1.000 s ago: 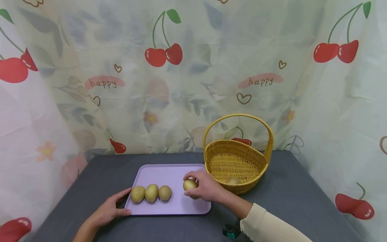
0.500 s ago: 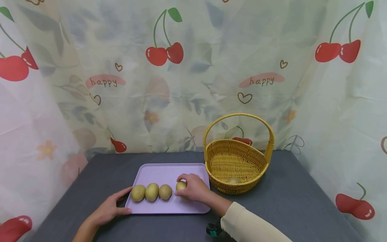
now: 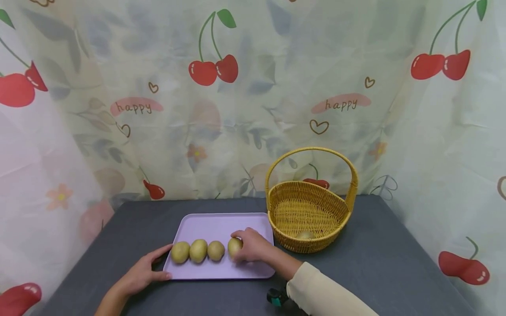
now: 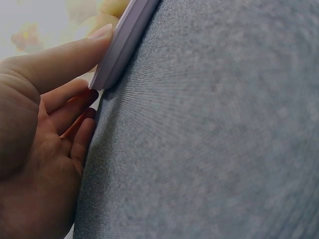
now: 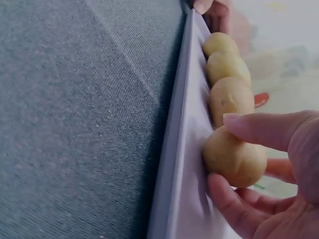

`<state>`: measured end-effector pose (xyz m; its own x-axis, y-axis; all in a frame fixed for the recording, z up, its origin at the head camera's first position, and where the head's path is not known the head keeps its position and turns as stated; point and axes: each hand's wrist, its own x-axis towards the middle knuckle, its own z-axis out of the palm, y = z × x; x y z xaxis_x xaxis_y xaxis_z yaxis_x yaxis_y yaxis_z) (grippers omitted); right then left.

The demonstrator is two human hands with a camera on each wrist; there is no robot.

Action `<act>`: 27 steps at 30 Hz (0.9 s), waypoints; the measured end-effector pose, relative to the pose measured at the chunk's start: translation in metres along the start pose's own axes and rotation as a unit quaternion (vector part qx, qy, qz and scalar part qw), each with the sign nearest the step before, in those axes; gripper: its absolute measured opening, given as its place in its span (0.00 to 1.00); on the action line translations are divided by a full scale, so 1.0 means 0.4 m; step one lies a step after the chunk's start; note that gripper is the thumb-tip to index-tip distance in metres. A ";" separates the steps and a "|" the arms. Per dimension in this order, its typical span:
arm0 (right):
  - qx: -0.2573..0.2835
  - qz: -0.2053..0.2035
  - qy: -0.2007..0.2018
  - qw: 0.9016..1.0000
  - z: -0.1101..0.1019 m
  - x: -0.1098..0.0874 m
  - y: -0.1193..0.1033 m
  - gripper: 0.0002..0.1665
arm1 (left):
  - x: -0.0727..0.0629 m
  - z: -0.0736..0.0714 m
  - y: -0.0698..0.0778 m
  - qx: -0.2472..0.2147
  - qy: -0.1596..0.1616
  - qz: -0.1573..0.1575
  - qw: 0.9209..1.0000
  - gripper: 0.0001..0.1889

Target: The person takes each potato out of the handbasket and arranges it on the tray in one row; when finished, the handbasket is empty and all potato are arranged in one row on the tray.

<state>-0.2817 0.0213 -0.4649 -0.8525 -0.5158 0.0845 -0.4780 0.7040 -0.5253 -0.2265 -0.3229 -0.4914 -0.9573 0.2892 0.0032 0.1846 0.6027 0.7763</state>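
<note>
Near its left front corner, my left hand (image 3: 138,274) touches the lilac tray (image 3: 221,271). Its thumb (image 4: 75,57) lies straight along the rim, with the other fingers loosely bent beside it. Over the tray's right half, my right hand (image 3: 254,246) holds a potato (image 3: 234,247) between thumb and fingers. The right wrist view shows this held potato (image 5: 234,157) close to the tray surface, at the near end of the row. Left of it, three more potatoes (image 3: 199,251) sit side by side on the tray.
A yellow wicker basket (image 3: 308,210) with a tall handle stands right of the tray, one potato (image 3: 305,235) low inside it. Dark grey cloth (image 3: 356,272) covers the table. A cherry-print curtain (image 3: 253,109) hangs behind and at the sides.
My right hand has moved left with its potato, from beside the basket to right beside the row, and its potato has come lower. My left hand has stayed at the tray edge.
</note>
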 end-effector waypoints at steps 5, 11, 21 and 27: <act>0.019 0.005 0.014 1.000 0.016 0.001 0.003 0.39 | -0.001 -0.003 -0.002 0.013 0.007 0.005 1.000 0.43; 0.028 0.026 0.035 0.999 0.031 0.001 -0.005 0.40 | 0.000 0.001 -0.005 0.002 0.002 0.000 1.000 0.43; 0.021 0.044 0.002 0.999 -0.023 -0.038 -0.017 0.42 | -0.001 0.003 0.000 -0.004 0.001 -0.002 1.000 0.43; 0.051 -0.025 -0.017 0.998 -0.107 -0.068 -0.016 0.35 | -0.004 0.003 0.008 -0.010 0.003 -0.004 1.000 0.43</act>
<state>-0.2646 0.0516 -0.4277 -0.8201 -0.5658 0.0853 -0.4938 0.6246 -0.6051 -0.2240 -0.3204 -0.4897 -0.9601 0.2798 0.0003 0.1723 0.5903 0.7886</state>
